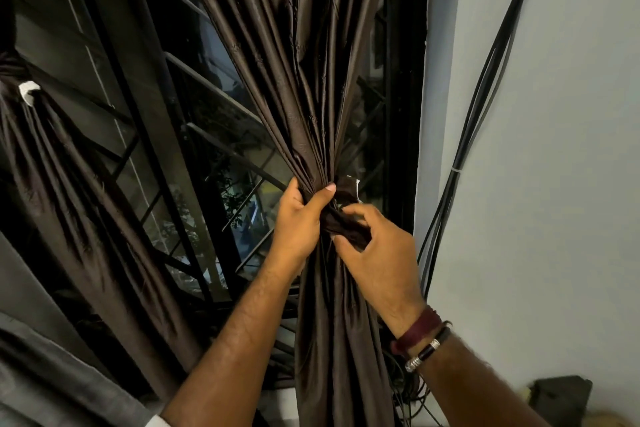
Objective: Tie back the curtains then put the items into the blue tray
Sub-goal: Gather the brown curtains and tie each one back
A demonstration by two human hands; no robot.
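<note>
Your left hand (300, 218) squeezes the brown curtain (311, 80) tight in the middle of the frame. Your right hand (377, 250) pinches the dark tie band (346, 224) beside it. The wall (554, 149) and black cables (485, 87) sit close on the right.

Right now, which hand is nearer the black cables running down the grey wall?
Right. The right hand pinches the tie-back beside the black cables; the left hand, gripping the gathered brown curtain, sits farther away.
</note>
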